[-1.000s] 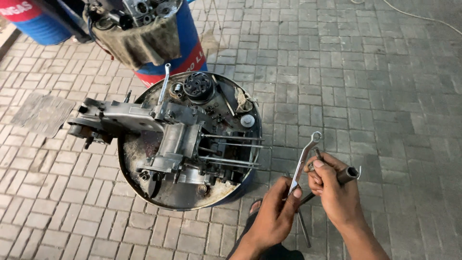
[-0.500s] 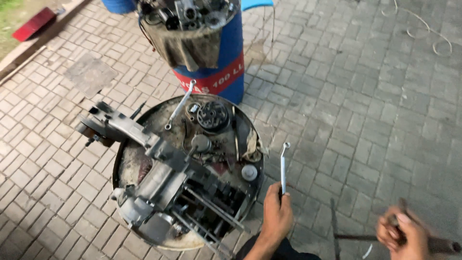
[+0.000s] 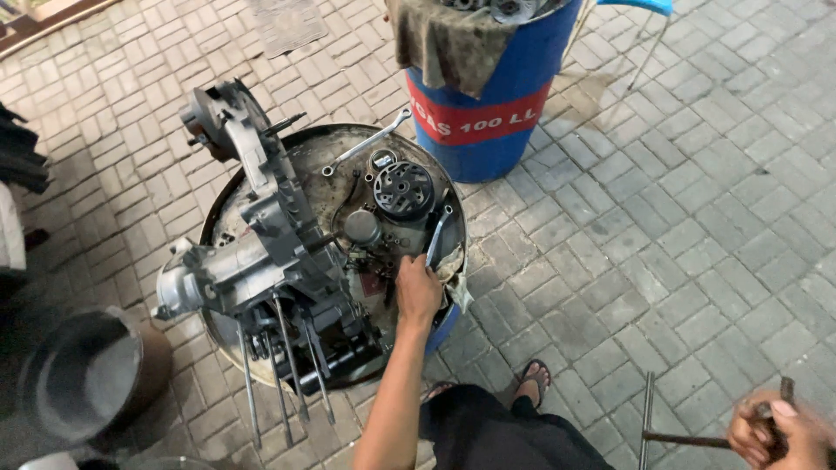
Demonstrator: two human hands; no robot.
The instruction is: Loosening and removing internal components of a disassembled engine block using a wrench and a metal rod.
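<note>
Left hand (image 3: pixel 419 290) closed on a wrench (image 3: pixel 435 239) beside the engine case (image 3: pixel 261 252) on the drum top (image 3: pixel 418 165). Right hand (image 3: pixel 778 433), blurred, grips a T-bar tool (image 3: pixel 670 435), well apart from the engine case.

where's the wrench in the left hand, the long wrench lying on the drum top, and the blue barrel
wrench in the left hand (image 3: pixel 438 235), head view, on its grey shank above the fingers
long wrench (image 3: pixel 366 142), head view, on the middle of its shaft
blue barrel (image 3: pixel 509 87), head view, on the blue wall above the red band
</note>
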